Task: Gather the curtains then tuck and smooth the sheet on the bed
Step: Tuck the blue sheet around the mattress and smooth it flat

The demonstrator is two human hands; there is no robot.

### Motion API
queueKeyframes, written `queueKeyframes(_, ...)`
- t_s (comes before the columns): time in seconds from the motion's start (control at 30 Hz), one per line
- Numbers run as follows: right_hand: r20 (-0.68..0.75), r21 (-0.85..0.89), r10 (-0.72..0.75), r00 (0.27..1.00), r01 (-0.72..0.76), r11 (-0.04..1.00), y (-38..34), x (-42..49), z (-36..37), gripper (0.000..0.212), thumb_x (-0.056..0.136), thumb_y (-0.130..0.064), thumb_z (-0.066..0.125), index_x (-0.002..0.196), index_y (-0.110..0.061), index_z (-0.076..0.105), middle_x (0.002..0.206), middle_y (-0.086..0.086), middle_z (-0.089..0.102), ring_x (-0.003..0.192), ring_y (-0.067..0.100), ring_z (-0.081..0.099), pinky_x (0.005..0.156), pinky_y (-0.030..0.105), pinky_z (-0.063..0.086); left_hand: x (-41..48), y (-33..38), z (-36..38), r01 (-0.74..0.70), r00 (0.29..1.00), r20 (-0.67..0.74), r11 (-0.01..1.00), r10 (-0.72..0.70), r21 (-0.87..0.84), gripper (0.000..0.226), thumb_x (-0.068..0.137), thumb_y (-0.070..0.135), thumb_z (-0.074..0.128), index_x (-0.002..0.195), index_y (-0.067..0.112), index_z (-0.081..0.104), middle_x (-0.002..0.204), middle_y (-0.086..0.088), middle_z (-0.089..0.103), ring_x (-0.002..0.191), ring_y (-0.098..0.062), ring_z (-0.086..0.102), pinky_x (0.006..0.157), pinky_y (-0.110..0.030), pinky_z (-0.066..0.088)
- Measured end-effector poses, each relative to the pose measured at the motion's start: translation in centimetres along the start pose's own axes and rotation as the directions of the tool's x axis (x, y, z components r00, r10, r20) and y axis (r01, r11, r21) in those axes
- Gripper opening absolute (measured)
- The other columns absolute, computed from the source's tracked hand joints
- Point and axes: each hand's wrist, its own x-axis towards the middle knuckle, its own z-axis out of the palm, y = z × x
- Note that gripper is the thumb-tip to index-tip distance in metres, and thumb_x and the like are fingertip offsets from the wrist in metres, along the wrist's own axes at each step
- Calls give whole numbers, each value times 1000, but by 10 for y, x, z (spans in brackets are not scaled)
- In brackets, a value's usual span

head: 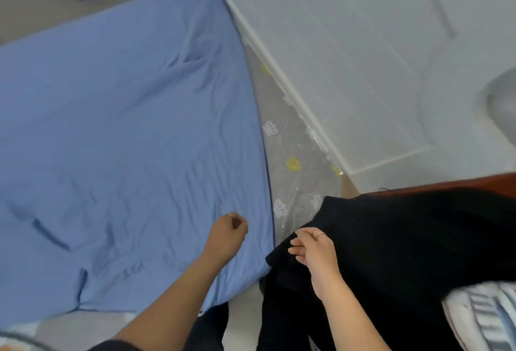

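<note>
Black heavy cloth (391, 239), perhaps the gathered curtain, lies under the right hand (315, 253), whose fingers are loosely spread on its edge, gripping nothing firmly. Beside it, the left hand (227, 234) is curled into a loose fist over the pale blue cotton sheet (125, 127), near the mattress edge; whether it pinches fabric I cannot tell. A clear crown-printed plastic sheet (282, 138) fills the gap beyond. Unheld, the dark cloth could slide onto the sheet and spoil the smoothing.
</note>
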Motion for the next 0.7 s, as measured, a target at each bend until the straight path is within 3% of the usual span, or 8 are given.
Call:
queueKeyframes(0.17,59,-66,199,978,-195,979,38,128,34,13,97,-13,54,95,-10,66,82,10,71,71,20,67,62,28,55,49,-52,48,180,981,-66,983,-182,-34,11,92,17,57,84,15,65,84,-10,72,81,-28,70,76,-44,58)
queueKeyframes(0.3,75,-250,323,944,-296,922,83,233,61,18,94,-8,46,83,-11,60,80,9,61,67,19,57,57,28,48,106,-109,101,336,937,-85,941,-338,-35,12,93,15,56,88,11,65,87,-12,73,86,-29,70,83,-46,59)
queueKeyframes(0.4,10,-369,244,970,-223,902,102,292,77,12,95,-11,49,93,-23,51,85,-1,58,72,15,57,60,26,45,151,-145,136,387,921,-54,922,-385,24,13,94,15,54,90,11,65,89,-8,72,87,-25,70,82,-40,59)
queueKeyframes(0.5,-9,-428,149,989,-138,893,122,335,91,16,95,-18,53,111,-21,52,91,-4,58,77,14,58,63,30,48,191,-181,161,380,924,-7,911,-383,159,14,94,15,53,88,9,64,79,3,65,75,-15,62,64,-22,49)
queueKeyframes(0.63,138,-542,136,981,-40,839,150,356,118,33,94,-26,58,123,-11,55,112,6,65,97,27,66,83,41,57,226,-207,179,396,914,-21,878,-406,269,16,90,21,53,75,16,54,69,5,55,62,-10,49,56,-24,40)
queueKeyframes(0.7,204,-510,205,957,-75,857,160,358,126,30,93,-22,59,120,-10,56,108,4,64,98,26,65,81,37,55,236,-210,184,391,914,-26,859,-406,330,17,90,29,56,77,20,51,70,8,53,62,-9,47,56,-26,40)
